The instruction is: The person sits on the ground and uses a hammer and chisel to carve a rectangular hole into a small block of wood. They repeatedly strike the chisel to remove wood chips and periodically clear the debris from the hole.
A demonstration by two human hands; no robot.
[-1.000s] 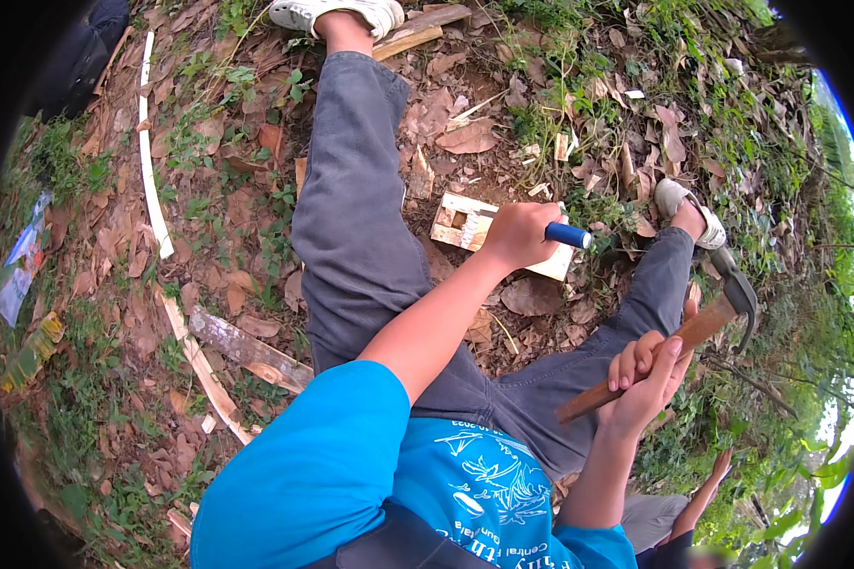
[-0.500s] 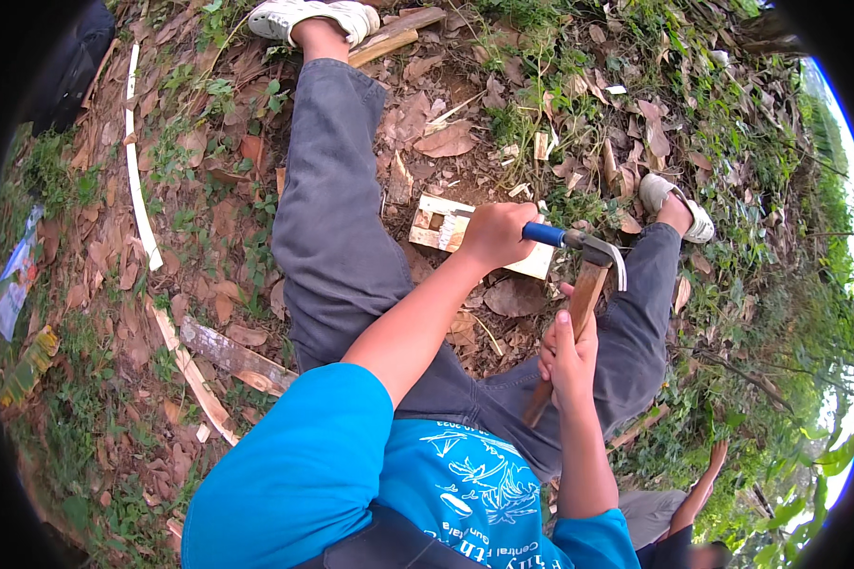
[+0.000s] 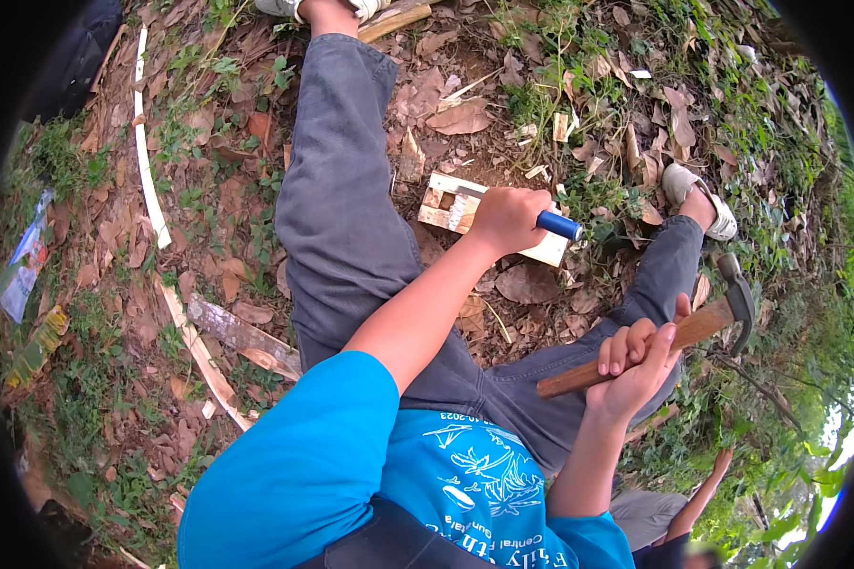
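Note:
My left hand (image 3: 509, 220) is closed in a fist round a chisel with a blue handle (image 3: 560, 226), held low and slanting over a pale wooden block (image 3: 547, 250). The chisel's grey blade points left toward a squarish cut in the block's left part; whether its tip touches the wood I cannot tell. The block lies on the ground between my legs. My right hand (image 3: 633, 364) grips the wooden handle of a claw hammer (image 3: 704, 324). Its metal head is raised to the right, well apart from the chisel's handle.
Dry leaves, wood chips and low weeds cover the ground. Long pale wood strips (image 3: 146, 152) and a weathered board (image 3: 237, 332) lie to my left, near a plastic bag (image 3: 24, 266). Another person's arm (image 3: 704, 493) shows at the lower right.
The hammer has swung away to the right from the chisel's handle end, and my right hand has turned with it. My left hand still holds the chisel over the block.

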